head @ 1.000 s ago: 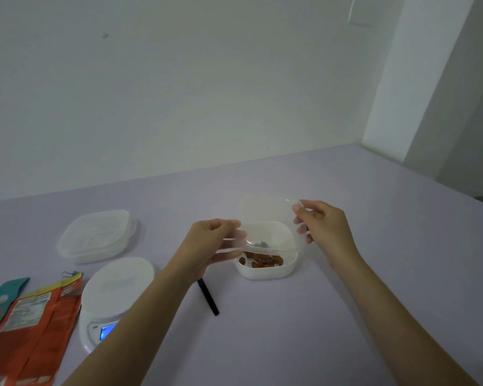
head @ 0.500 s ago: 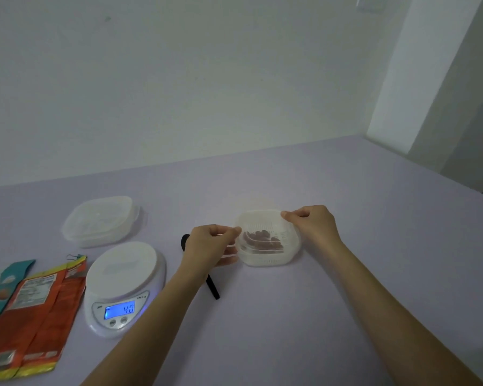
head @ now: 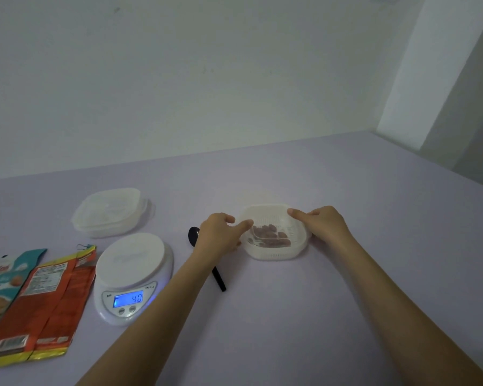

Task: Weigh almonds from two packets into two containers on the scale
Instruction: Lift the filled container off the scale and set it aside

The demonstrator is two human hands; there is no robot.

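Right of the scale [head: 134,263], squarely between left hand [head: 221,236] and right hand [head: 328,225], each gripping an edge: lidded almond container [head: 275,250].

A second ago I held the lid [head: 265,216] up off the container [head: 273,254], tilted and pinched between both hands. It has since come down and now lies flat on the container, covering the almonds [head: 271,235]. My left hand [head: 218,235] has dropped with it to the near left corner and my right hand [head: 325,224] to the far right corner. My fingers grip the lid's rim there, both hands low by the bench [head: 290,316]. My head has tipped down too, so the lit display [head: 128,298] of the scale [head: 131,260] has come fully into sight.
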